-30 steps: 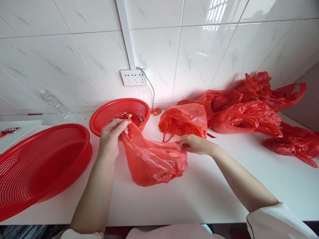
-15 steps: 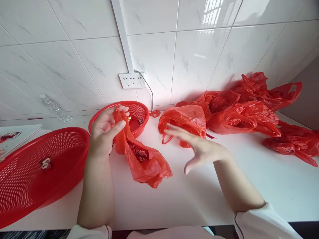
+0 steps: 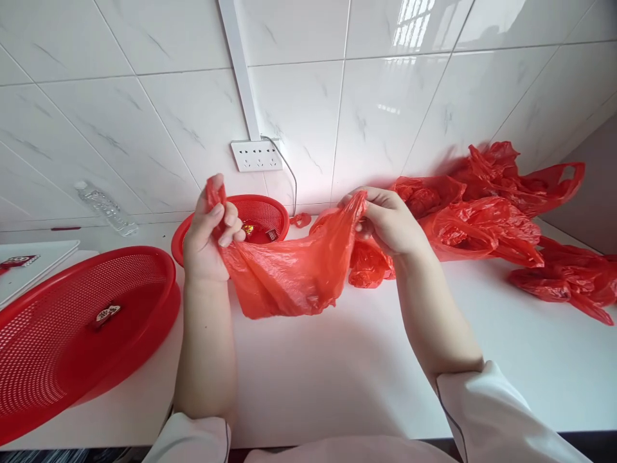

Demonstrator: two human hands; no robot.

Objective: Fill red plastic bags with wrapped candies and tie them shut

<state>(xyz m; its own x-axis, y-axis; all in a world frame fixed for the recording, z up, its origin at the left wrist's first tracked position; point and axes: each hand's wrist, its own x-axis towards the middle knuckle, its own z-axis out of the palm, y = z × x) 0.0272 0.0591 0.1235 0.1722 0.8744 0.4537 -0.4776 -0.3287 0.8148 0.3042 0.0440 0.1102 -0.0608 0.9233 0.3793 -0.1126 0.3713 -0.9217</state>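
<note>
Head view: left hand fisted round one end of the red plastic bag, right hand pinching the other end. Bag is stretched between them, sagging above the white counter. Small wrapped item lies in the big red basket; smaller basket sits behind the bag.

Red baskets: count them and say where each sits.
2. A large basket lies at the left of the counter; a smaller basket stands by the wall, behind the left hand. Nothing suggests more.
</note>
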